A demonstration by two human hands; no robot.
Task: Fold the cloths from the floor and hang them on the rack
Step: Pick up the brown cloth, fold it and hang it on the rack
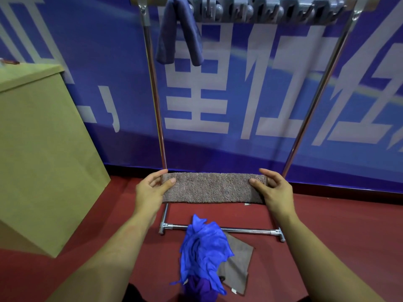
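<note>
- Here, the left hand [152, 186] and right hand [272, 188] each pinch one end of the folded brown cloth [213, 188], held taut in the air in front of the rack [157, 110].
- Risk: a loosened pinch could let the fold fall open, or the cloth could slide off the top bar beside the grey-blue cloth [178, 33] already hanging there.
- No containers show; the blue cloth [202, 247] and another brown cloth [237, 269] lie on the floor [327, 225].
</note>
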